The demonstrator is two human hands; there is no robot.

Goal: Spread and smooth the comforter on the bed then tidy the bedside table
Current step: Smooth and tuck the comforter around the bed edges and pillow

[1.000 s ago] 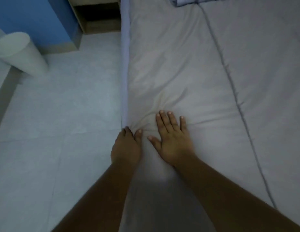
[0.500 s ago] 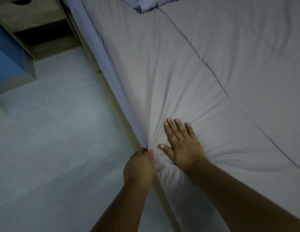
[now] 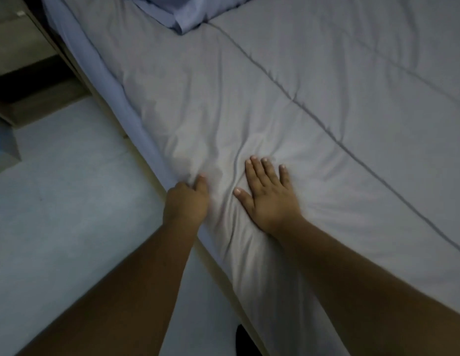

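Dim room, pale floor [image 3: 57, 214] off to the outside of the left knuckles. What I take for the bedside table [image 3: 21, 73] stands well beyond the left fingertips, partly out of view. The grey comforter [image 3: 300, 111] lies spread under and ahead of both hands, over a lilac sheet [image 3: 95, 73] that shows along its outer edge. The left hand [image 3: 186, 201] has its fingers curled down over that edge with the thumb on top, pinching a bunch of fabric. The right hand [image 3: 268, 199] lies flat just beside it, fingers [image 3: 265, 170] straight and slightly apart, palm pressing down. Creases fan out from between the two hands and ahead of the right fingertips. A stitched seam [image 3: 326, 129] runs diagonally past the right little finger. My judgement is that this is light, soft, padded stuff. It looks limp and ready to slide on the sheet, so it will bunch wherever it is pushed. I would take it by the hem, right at the left fingertips, and draw it taut while the flat palm sweeps away from the pinch. A folded lilac cloth [image 3: 172, 19] lies far ahead of the fingertips.
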